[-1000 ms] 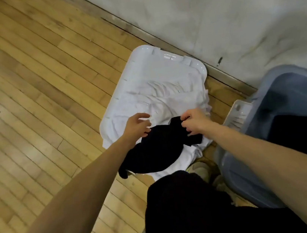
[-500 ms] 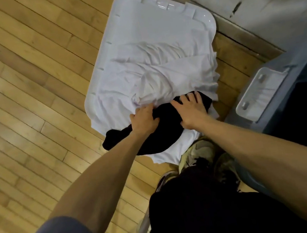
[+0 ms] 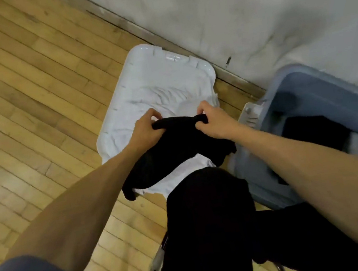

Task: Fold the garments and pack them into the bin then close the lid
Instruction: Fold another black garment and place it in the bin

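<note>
Open blue bin [image 3: 320, 91] at the right by the wall, dark clothes inside. White lid [image 3: 152, 69] flat on the wood floor [image 3: 30, 111], white cloth [image 3: 168, 99] spread on it. Black garment [image 3: 171, 150] over the lid's near edge, top edge pinched by left hand [image 3: 147, 129] and right hand [image 3: 214, 123].
</note>
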### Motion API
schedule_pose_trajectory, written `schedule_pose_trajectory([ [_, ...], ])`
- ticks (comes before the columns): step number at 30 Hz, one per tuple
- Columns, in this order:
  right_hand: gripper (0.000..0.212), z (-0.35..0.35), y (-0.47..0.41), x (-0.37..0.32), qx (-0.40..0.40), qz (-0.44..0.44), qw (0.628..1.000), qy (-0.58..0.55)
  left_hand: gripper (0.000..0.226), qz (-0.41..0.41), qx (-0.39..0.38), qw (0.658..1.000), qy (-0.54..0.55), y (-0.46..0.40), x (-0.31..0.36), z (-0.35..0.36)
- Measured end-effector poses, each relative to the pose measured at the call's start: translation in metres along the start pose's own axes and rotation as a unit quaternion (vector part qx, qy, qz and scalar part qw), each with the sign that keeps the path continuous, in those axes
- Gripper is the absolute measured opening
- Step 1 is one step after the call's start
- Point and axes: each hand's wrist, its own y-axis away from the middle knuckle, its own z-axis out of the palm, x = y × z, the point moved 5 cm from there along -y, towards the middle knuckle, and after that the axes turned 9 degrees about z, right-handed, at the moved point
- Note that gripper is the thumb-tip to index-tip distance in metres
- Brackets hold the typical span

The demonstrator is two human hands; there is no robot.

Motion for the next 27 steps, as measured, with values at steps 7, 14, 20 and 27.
schedule_pose_trajectory([
  [7, 0.022, -0.099, 0.091, -0.060, 0.125, -0.021, 0.990, -0.064, 0.021, 0.128, 0.040, 0.989, -0.057, 0.011, 0.129, -0.073],
  [14, 0.023, -0.200, 0.212, -0.070, 0.306, 0.027, 0.913, -0.269, 0.031, 0.193, 0.133, 0.972, -0.016, 0.038, 0.247, -0.128],
  [20, 0.018, -0.260, 0.319, -0.048, 0.400, 0.029, 0.845, -0.353, 0.036, 0.230, 0.138, 0.962, 0.046, 0.061, 0.339, -0.130],
  [27, 0.019, -0.309, 0.433, -0.006, 0.483, 0.026, 0.754, -0.444, 0.033, 0.247, 0.154, 0.947, 0.137, 0.083, 0.443, -0.106],
])
